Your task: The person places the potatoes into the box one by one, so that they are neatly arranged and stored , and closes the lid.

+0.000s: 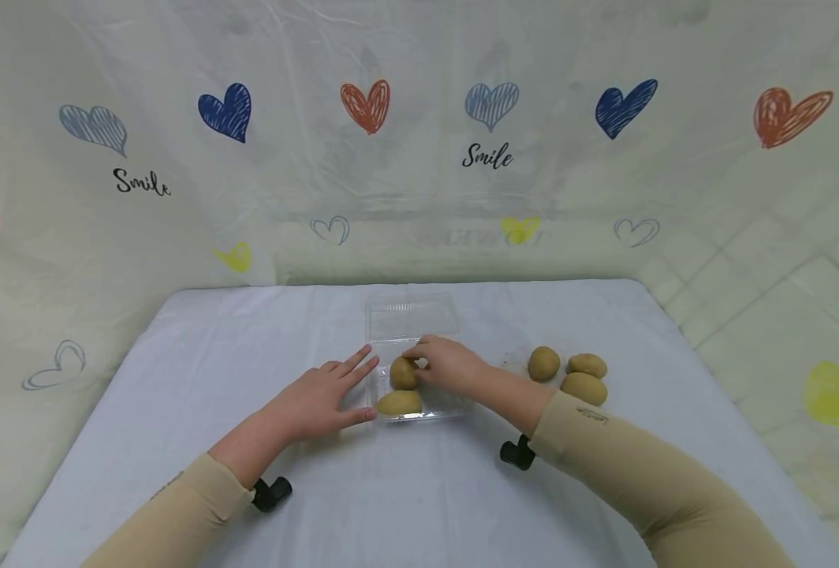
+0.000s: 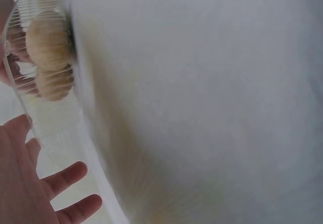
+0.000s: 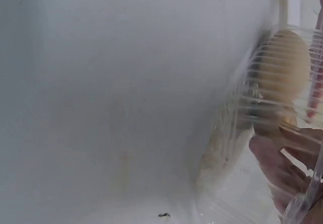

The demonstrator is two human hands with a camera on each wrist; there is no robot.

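A clear plastic clamshell box [image 1: 437, 404] lies on the table, its lid [image 1: 412, 315] folded back away from me. Inside, at the near left, rests one potato [image 1: 399, 403]. Just behind it, the thumb and fingers of my right hand [image 1: 451, 367] pinch a second potato [image 1: 404, 373] within the box. Through the ribbed wall, the right wrist view shows these fingers beside the potatoes. My left hand [image 1: 318, 400] has its fingers spread and straight, fingertips right at the box's left edge. In the left wrist view the near potato [image 2: 48, 41] shows through the plastic.
To the right of the box, beyond my right forearm, a group of potatoes lies on the white cloth: a round potato [image 1: 543, 363], a flatter potato [image 1: 587, 364] and a larger potato [image 1: 584, 388]. A curtain [image 1: 419, 181] with hearts hangs behind the table.
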